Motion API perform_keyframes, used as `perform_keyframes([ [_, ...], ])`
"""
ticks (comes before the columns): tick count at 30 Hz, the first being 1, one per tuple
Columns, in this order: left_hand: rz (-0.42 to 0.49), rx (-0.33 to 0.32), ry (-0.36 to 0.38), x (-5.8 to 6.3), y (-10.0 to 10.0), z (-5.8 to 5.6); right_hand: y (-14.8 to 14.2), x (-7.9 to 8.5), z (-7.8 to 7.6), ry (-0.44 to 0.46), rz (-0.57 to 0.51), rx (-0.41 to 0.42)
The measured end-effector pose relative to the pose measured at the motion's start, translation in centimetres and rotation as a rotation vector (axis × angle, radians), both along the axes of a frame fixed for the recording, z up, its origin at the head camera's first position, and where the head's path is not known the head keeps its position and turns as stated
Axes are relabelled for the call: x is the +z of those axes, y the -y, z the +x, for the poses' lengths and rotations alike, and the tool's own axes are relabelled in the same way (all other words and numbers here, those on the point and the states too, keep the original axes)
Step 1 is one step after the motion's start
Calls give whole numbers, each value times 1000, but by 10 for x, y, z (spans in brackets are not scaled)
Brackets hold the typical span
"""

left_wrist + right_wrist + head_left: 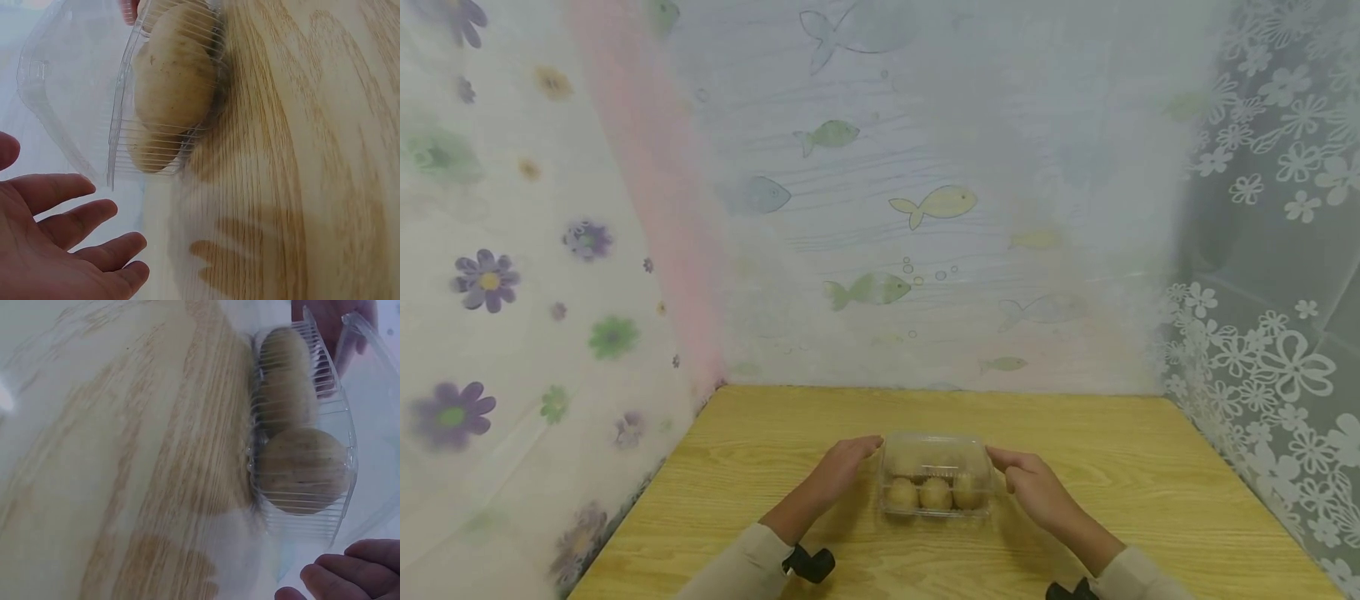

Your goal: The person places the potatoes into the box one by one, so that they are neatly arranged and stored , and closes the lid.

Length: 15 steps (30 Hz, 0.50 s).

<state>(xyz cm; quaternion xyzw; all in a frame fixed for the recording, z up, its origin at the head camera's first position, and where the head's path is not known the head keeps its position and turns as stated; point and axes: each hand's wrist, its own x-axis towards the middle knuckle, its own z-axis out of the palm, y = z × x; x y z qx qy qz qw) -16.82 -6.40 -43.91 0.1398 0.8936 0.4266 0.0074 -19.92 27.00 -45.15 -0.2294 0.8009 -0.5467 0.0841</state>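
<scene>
A clear plastic clamshell box (pixel 936 510) stands on the table, its see-through lid (pixel 69 81) tilted up from the base. Inside sit round, light-brown potatoes (pixel 303 472), three of them showing along the front in the head view. At the box's left side my left hand (pixel 842 468) spreads its fingers, and a small gap parts them from the plastic in the left wrist view. My right hand (pixel 1037 492) is at the opposite side, its fingers extended close to the lid's edge. Whether its fingertips touch the plastic I cannot tell.
The wood-grain table (pixel 760 425) extends around the box. A fish-print sheet (pixel 880 208) hangs behind it, a flower-print sheet (pixel 550 275) on the left and a white-flowered one (pixel 1262 358) on the right. Dark wrist mounts (pixel 812 565) show below the hands.
</scene>
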Motion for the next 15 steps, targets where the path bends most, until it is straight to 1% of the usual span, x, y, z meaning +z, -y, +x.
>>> perform_keyframes([
  [3, 34, 3, 27, -2, 0, 0, -1, -1, 2, -1, -6, 13],
  [7, 112, 13, 84, -5, 0, 2, 0, 1, 5, 4, 7, 9],
  [11, 134, 7, 96, -10, 0, 3, 2, 1, 5, 2, 32, -8],
  [15, 127, -7, 84, -13, 2, 4, 3, -3, 5, -24, 46, -7],
])
